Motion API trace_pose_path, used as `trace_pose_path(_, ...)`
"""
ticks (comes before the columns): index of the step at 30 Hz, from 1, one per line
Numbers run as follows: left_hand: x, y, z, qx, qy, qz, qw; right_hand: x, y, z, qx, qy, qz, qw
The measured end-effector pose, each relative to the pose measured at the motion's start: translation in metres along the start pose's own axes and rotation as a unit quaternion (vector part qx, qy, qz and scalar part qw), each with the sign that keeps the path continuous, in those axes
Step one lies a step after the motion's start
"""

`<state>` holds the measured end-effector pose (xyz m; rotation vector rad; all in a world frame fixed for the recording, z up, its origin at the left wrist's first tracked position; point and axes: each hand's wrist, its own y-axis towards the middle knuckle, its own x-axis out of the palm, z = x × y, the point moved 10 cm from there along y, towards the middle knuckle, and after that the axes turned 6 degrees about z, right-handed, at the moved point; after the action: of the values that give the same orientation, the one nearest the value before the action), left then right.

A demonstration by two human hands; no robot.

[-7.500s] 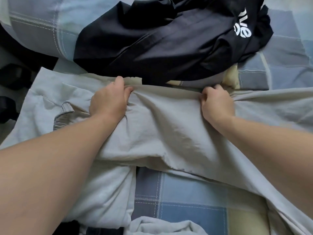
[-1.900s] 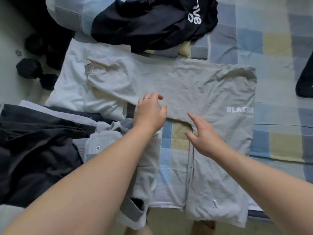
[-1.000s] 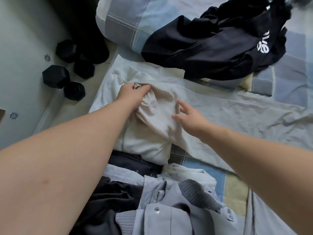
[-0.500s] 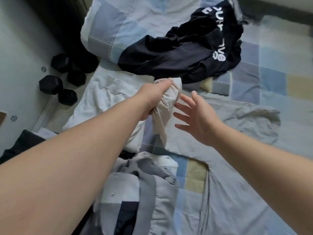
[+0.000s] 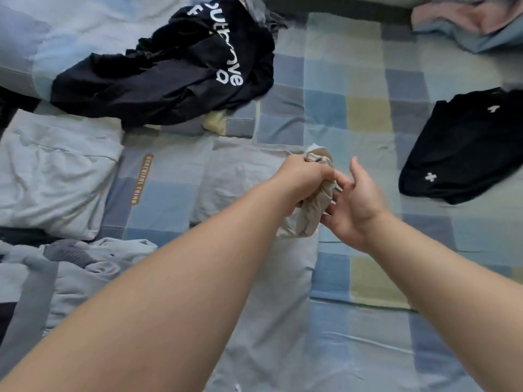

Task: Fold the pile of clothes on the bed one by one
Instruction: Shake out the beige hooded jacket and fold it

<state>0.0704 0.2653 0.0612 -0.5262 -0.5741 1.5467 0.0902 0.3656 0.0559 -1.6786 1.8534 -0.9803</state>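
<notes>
The left hand [image 5: 304,179] has a closed grip on the bunched end of the beige trousers [image 5: 307,213], which lie below it on the bed [image 5: 368,114]. The right hand [image 5: 355,205], open, should pinch the fabric beside that grip, then spread it flat.

Bed [image 5: 365,117] fills nearly whole view, covered by checked sheet in blue, grey and pale yellow squares. Checked pillow [image 5: 34,43] at upper left, same colours. Dark strip [image 5: 339,8] along top edge beyond sheet. Dark gap [image 5: 11,106] at far left beside pillow. Light soft, even, cool.
</notes>
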Motion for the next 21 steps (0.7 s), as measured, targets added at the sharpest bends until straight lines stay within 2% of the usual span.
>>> trace_pose_path(5, 0.099, 0.01, -0.014, -0.016, 0.009, -0.024, 1.0, -0.094, 0.004, -0.01, -0.007, 0.031, 0.032, 0.999)
trace_pose_path(9, 0.119, 0.018, -0.018, -0.006, 0.027, -0.025, 0.999, -0.12, 0.012, -0.011, -0.008, 0.028, 0.016, 0.999)
trace_pose_path(12, 0.085, 0.024, -0.026, -0.01, 0.05, 0.016, 0.999, -0.112, 0.02, 0.001, 0.007, 0.001, -0.005, 1.0)
trace_pose_path(15, 0.016, 0.035, -0.043, -0.026, 0.098, 0.092, 0.991, -0.094, 0.032, 0.017, 0.014, -0.067, -0.013, 0.998)
trace_pose_path(21, -0.125, 0.055, -0.069, -0.028, 0.232, 0.255, 0.938, -0.062, 0.067, 0.049, 0.014, -0.188, -0.009, 0.982)
